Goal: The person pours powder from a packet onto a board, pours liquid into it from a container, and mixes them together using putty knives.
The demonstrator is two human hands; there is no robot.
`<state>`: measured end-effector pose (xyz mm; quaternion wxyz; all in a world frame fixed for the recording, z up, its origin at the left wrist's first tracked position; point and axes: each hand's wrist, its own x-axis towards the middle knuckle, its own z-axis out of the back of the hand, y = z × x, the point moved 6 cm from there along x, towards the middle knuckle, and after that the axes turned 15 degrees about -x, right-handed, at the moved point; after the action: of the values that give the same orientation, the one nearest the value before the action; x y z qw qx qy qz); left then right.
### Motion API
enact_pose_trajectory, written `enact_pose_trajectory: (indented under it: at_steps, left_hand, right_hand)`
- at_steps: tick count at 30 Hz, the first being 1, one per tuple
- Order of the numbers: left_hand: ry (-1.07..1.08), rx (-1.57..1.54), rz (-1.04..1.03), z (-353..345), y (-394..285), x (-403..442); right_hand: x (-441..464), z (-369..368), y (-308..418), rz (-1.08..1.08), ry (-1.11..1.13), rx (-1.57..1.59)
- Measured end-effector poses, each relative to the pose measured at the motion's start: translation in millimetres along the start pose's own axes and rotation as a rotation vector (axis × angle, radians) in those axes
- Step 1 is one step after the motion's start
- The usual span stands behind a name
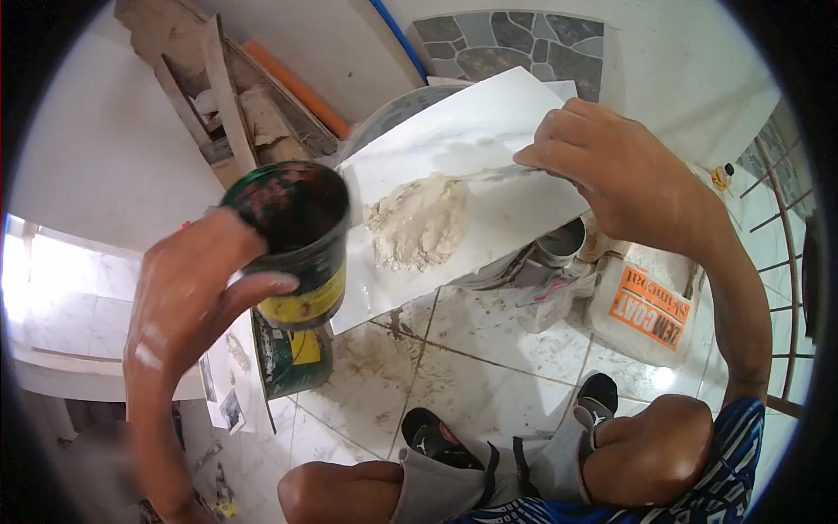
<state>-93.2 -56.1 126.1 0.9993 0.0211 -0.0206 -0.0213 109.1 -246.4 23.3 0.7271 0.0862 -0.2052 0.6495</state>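
A dark green can with a yellow label (305,293) is gripped at its left side by my left hand (188,284); its mouth faces up and its inside looks dark with reddish marks. Right of the can, a mound of beige paste (423,223) lies on a white board (489,122). My right hand (611,166) is closed above the board's right part, its fingers pinching the end of a thin, flat tool (497,173) that reaches left to the paste. The tool's handle is hidden by the fingers.
Below the held can stands another green container (297,358). A Skimcoat bag (646,310) lies at the right, near a small metal can (560,243). Wooden planks (225,87) lean at upper left, a stone-patterned panel (515,52) behind. The tiled floor (489,349) is smeared.
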Motion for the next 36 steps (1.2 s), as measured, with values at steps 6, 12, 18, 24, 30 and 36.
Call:
enact_pose_trajectory:
  at_steps: [6,12,18,24,30,36]
  left_hand:
    - [-0.196,-0.189,0.095,24,-20,-80]
    - [0.098,-0.595,0.171,-35,-33,-108]
    - [0.260,-0.874,0.156,-145,-16,-129]
    - [0.288,-0.948,0.163,-271,-12,-136]
    - [0.133,-1.064,0.215,-364,-28,-141]
    - [0.010,-0.999,0.157,-399,-57,-128]
  right_hand:
    - [34,-7,-6,0.004,0.019,0.133]
    - [80,-33,40,0.224,0.048,0.011]
    - [84,-30,69,0.337,0.148,-0.177]
    - [114,-22,84,0.410,-0.002,-0.195]
    - [104,-24,95,0.508,0.177,-0.291]
    - [114,-8,99,0.528,0.129,-0.242]
